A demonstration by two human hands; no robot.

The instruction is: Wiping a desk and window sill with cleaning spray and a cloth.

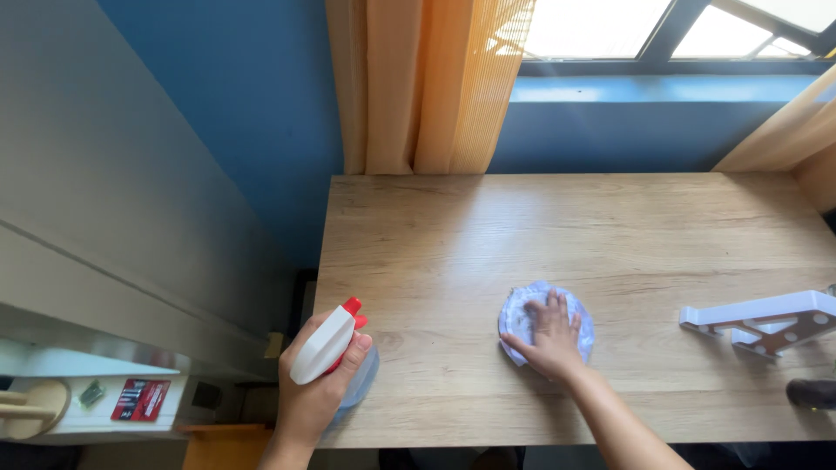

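**Cloth pressed to the desk, spray bottle held off the near-left corner**

The right hand [550, 335] lies palm down with its fingers spread flat over a crumpled pale blue-white cloth [521, 315], pinning it to the wooden desk [488, 235]; it presses rather than grips. The cloth sits a little right of the middle of the desk's width, nearer the near edge than the far one. The left hand [315, 383] is wrapped closed around a spray bottle [329, 346] with a white head and a red nozzle and trigger, the nozzle aimed over the top; the bottle hangs just at the near-left corner, partly past the left edge.

By the look of it this is the wiping step of cleaning the desk. A wider wipe would, I judge, call for a flat palm and steady downward pressure so the cloth slides with the hand rather than bunching.

Room is generous: bare wood runs from the cloth to the far edge under the curtain [427, 87] and window, and across to the left edge. To the right a white folding stand [766, 320] lies near the right edge, with a dark object [812, 393] at the near-right corner, only partly in view. Those two limit a rightward sweep.
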